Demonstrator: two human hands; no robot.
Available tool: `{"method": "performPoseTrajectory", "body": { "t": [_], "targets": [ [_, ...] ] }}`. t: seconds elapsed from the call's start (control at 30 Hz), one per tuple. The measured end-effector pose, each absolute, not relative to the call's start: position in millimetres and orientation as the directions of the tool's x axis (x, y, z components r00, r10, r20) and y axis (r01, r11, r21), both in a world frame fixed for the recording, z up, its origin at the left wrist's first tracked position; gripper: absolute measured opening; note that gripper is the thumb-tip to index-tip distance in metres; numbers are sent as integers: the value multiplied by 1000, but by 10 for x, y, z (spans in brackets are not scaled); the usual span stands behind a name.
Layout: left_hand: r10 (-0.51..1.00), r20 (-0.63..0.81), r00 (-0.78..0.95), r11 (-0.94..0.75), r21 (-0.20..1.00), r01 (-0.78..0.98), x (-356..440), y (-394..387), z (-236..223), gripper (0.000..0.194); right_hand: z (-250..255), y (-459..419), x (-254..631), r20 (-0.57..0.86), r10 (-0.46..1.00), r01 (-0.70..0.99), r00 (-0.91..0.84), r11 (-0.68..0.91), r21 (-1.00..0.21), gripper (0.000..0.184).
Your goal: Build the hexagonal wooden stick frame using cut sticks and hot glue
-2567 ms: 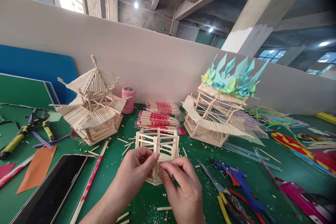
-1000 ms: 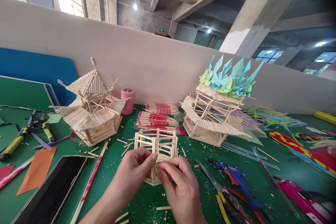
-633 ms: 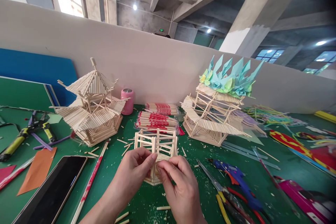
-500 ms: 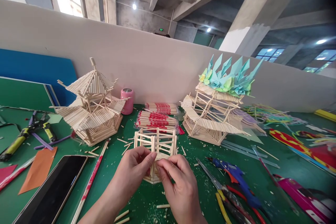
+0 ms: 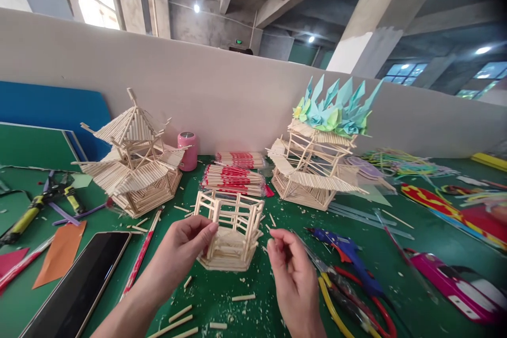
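Observation:
A small open-topped frame of pale wooden sticks [image 5: 233, 259] stands in front of me, with posts, rails and a many-sided base. My left hand [image 5: 190, 243] pinches its left front post between thumb and fingers. To the right of the frame and apart from it is my right hand [image 5: 293, 269], its thumb and fingertips drawn together. A tiny pale tip shows at those fingertips, but I cannot make out what it is. Short cut stick pieces [image 5: 243, 298] lie on the green table below the hands.
Two larger stick pavilions stand behind, a roofed one [image 5: 134, 169] and one topped with blue paper [image 5: 312, 169]. Bundled sticks [image 5: 233, 179] lie between them. At right are a blue glue gun [image 5: 348, 253], pliers [image 5: 336, 296] and a magenta tool [image 5: 455, 285]; a phone [image 5: 79, 285] lies left.
My right hand has moved away from the stick frame to the right. My left hand has shifted left along with the frame, which is now tilted or turned a little and more visible.

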State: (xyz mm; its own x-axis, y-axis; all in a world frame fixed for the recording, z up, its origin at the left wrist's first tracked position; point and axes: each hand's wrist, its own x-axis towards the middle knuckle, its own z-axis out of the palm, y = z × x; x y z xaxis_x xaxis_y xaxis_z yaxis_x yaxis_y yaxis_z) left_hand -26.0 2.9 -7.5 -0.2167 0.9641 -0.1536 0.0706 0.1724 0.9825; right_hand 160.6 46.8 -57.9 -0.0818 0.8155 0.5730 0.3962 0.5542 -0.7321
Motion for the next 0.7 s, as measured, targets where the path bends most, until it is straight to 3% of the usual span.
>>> {"method": "performPoseTrajectory", "body": {
  "t": [0.23,0.47,0.7],
  "targets": [
    [966,-144,-215,170,980,107,-298,-46,-137,48,-570,359,1560,565,793,372,-228,607,-702,16],
    [973,-118,-199,148,979,143,-296,-75,-180,45,-583,348,1534,630,705,420,-325,705,-572,27],
    [979,-120,-163,144,979,144,-319,-124,-267,43,-576,366,1552,554,730,354,-400,681,-641,21]
  ]
}}
